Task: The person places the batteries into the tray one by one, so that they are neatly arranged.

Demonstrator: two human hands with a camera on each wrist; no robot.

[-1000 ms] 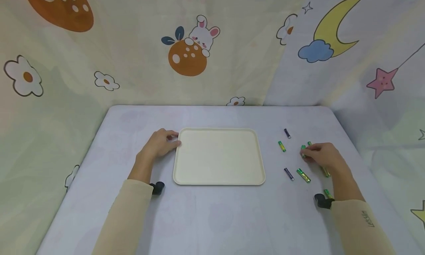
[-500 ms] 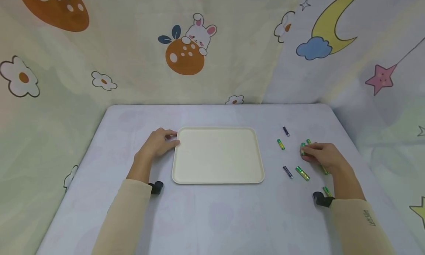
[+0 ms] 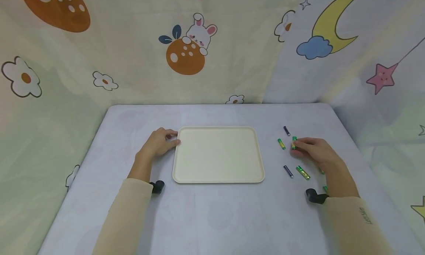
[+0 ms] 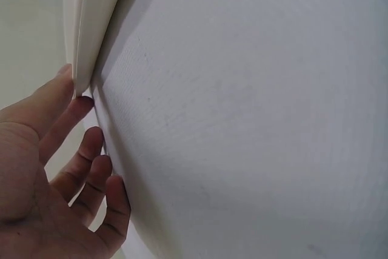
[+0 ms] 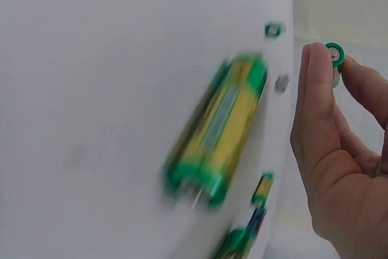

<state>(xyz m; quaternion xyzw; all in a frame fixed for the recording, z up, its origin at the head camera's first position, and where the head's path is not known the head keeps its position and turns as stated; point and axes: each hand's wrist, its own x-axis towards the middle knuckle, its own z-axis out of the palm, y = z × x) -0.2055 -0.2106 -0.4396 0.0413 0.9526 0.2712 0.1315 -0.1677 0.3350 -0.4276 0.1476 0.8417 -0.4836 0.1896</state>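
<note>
My left hand point(image 3: 158, 142) pinches the left rim of a cream rectangular tray point(image 3: 219, 155); in the left wrist view the thumb lies on one side of the rim point(image 4: 85, 40) and the index finger on the other. At the right, my right hand point(image 3: 318, 152) holds a green-and-yellow battery point(image 3: 294, 140) between thumb and fingers, its round end point(image 5: 334, 53) showing in the right wrist view. Left of that hand lie a small green battery point(image 3: 281, 143) and a dark one point(image 3: 287, 131). Nearer the front are another dark battery point(image 3: 288, 171) and a green-and-gold one point(image 3: 303, 173).
More green batteries lie partly hidden by the right forearm, one battery point(image 3: 325, 189) near the black wrist camera point(image 3: 315, 196). A white cloth covers the table point(image 3: 212, 218). Patterned fabric walls point(image 3: 132, 45) rise behind and at both sides.
My right hand has moved left and slightly away from me with the battery, toward the small green battery. The left hand stays at the tray's rim. The view has shifted slightly.
</note>
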